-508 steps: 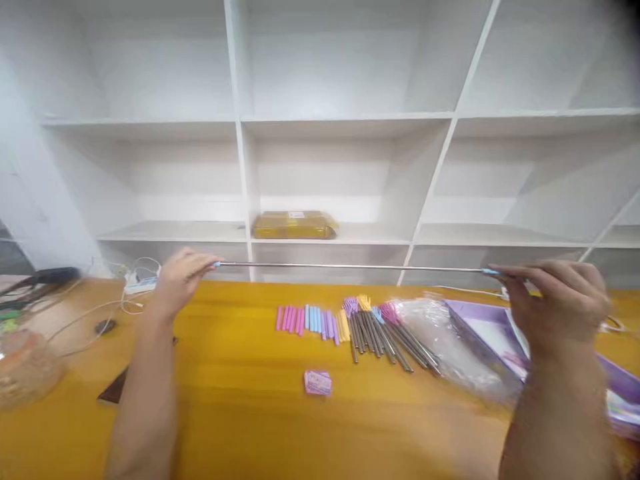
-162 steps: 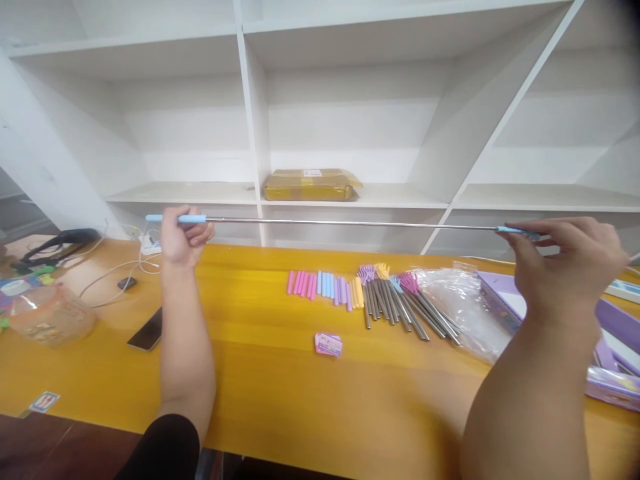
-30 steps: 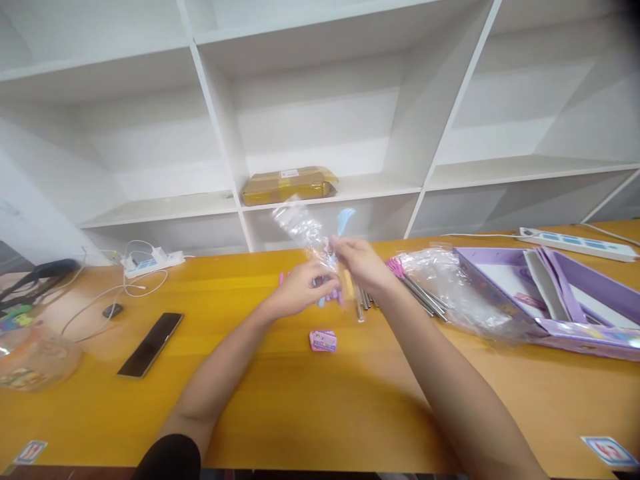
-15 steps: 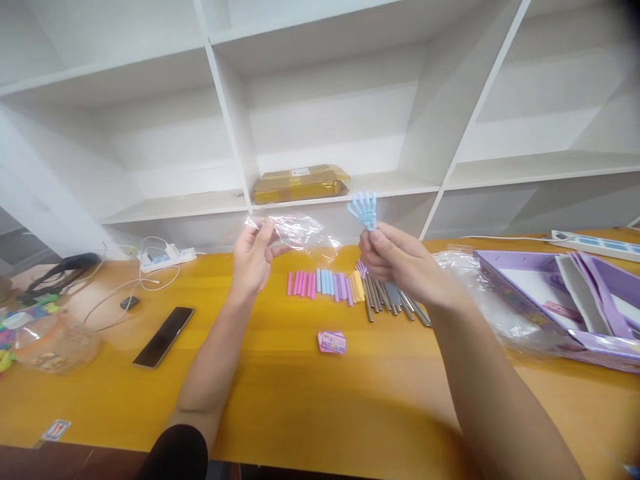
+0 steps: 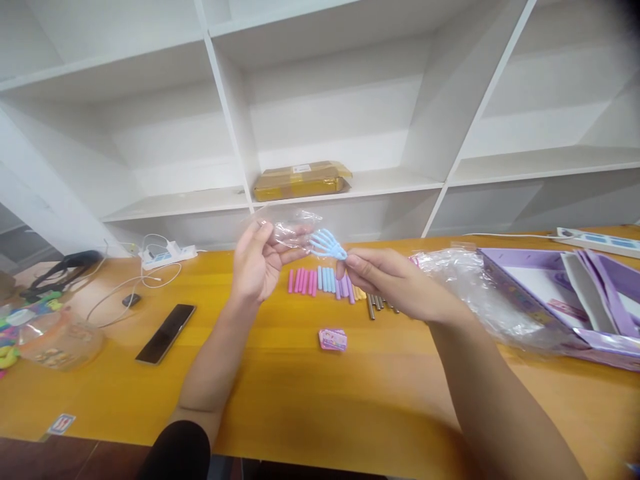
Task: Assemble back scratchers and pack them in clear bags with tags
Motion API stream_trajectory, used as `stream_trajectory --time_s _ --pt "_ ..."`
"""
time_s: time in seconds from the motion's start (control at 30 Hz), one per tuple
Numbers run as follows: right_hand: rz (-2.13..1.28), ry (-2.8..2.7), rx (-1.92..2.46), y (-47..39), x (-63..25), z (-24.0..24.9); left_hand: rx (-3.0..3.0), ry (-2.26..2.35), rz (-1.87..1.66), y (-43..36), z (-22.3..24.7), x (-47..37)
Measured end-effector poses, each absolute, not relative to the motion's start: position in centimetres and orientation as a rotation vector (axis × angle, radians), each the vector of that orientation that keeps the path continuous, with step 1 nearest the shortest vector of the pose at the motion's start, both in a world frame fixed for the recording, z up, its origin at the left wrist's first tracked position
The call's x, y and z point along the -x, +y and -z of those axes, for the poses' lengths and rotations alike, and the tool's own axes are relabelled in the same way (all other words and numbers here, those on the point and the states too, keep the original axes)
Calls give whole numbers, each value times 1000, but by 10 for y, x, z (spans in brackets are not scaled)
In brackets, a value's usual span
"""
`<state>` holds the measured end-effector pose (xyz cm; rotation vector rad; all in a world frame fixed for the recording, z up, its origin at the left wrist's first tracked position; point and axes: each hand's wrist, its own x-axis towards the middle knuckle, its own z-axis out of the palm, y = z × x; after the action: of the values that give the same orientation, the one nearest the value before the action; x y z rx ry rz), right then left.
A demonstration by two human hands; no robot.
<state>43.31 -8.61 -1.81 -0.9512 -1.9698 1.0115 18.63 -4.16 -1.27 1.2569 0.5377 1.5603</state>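
A clear plastic bag (image 5: 290,230) is pinched between the thumb and fingers of my left hand (image 5: 257,263). My right hand (image 5: 387,277) grips a light blue plastic skeleton hand (image 5: 327,244) by its narrow end. The skeleton hand's fingers point left, right at the bag; whether they are inside its opening I cannot tell. Below, on the wooden table (image 5: 280,393), lie rows of pink sticks (image 5: 303,282), blue sticks (image 5: 327,279), purple sticks (image 5: 345,288) and yellow sticks (image 5: 359,293). Metal tubes (image 5: 373,307) are partly hidden behind my right hand.
A stack of small cards (image 5: 333,340) lies nearer me. At right are crumpled plastic wrap (image 5: 465,280) and a purple box (image 5: 530,293). At left are a phone (image 5: 165,333), a tub (image 5: 60,340) and a power strip (image 5: 170,256). A taped parcel (image 5: 300,181) rests on the shelf.
My right hand has moved left and slightly down, bringing the skeleton hand from upright to pointing left at the bag. My left hand's fingers have spread somewhat under the bag.
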Motion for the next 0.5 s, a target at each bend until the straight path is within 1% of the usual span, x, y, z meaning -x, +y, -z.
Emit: stream_trajectory --time_s 0.23,0.5 --pt "-968 -1981 971 -87 -436 16 -1334 525 -1470 -43 11 -185" --pt "-1004 -1958 977 -83 -435 16 -1353 504 -1437 -49 10 -191"
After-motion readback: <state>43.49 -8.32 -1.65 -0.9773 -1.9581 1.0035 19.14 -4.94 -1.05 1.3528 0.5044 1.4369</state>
